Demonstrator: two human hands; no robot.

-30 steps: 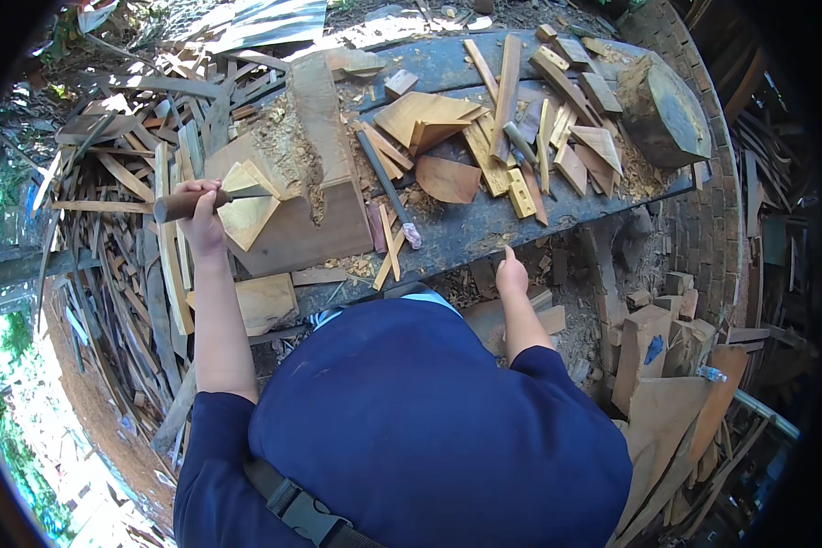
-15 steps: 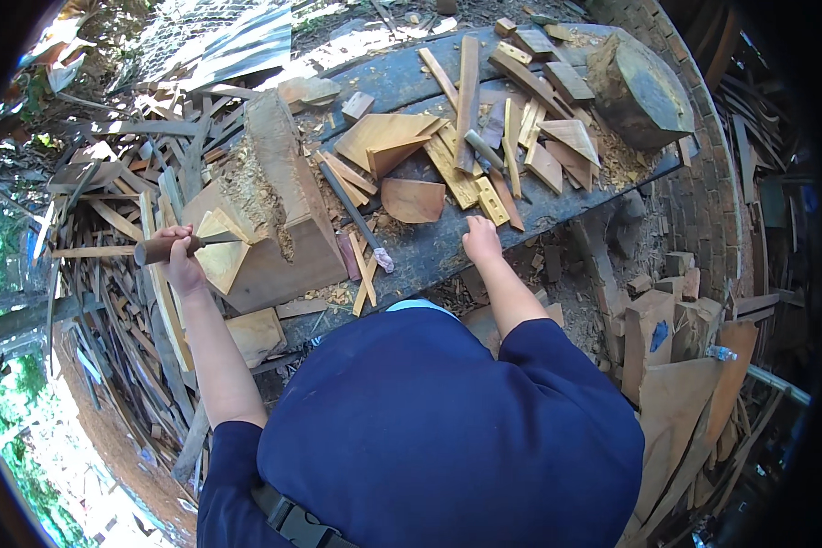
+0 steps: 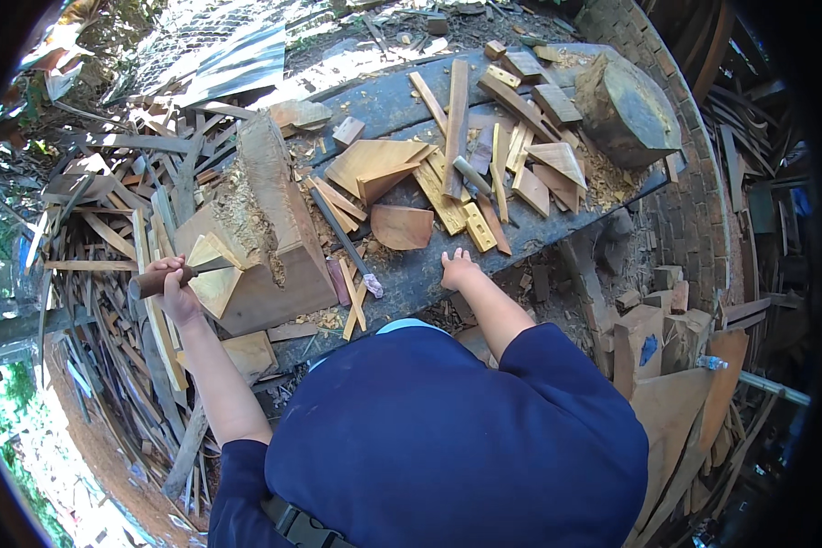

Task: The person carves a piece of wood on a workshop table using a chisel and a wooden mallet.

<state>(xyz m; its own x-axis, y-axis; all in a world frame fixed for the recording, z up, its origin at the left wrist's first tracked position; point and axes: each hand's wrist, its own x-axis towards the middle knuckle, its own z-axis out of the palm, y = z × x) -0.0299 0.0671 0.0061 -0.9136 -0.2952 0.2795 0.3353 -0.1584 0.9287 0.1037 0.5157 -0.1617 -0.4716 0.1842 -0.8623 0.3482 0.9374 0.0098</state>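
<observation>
Two hands are working: your left hand [image 3: 175, 290] is gripping a dark-handled chopping tool [image 3: 184, 273] against a pale wedge-shaped wood piece [image 3: 212, 274], while your right hand [image 3: 457, 269] is resting open on the blue-grey wooden bench [image 3: 539, 233].

A bare strip of the bench [image 3: 557, 233] is lying open along its near edge, right of the curved wood slab [image 3: 402, 226]; the right hand [image 3: 457, 270] is resting there with nothing crowding it. Beyond the slab, loose offcuts [image 3: 484, 173] are covering the top almost edge to edge, leaving only thin gaps. Left of the slab, a long dark file [image 3: 342, 239] is lying across the way, and past it the big chopping block [image 3: 265, 228] is standing as a wall. The left hand [image 3: 175, 290] is working tight against that block, with stacked scrap sticks [image 3: 110, 228] crowding its far side. Far right of the slab, a log round [image 3: 626, 110] is closing off the bench end.
</observation>
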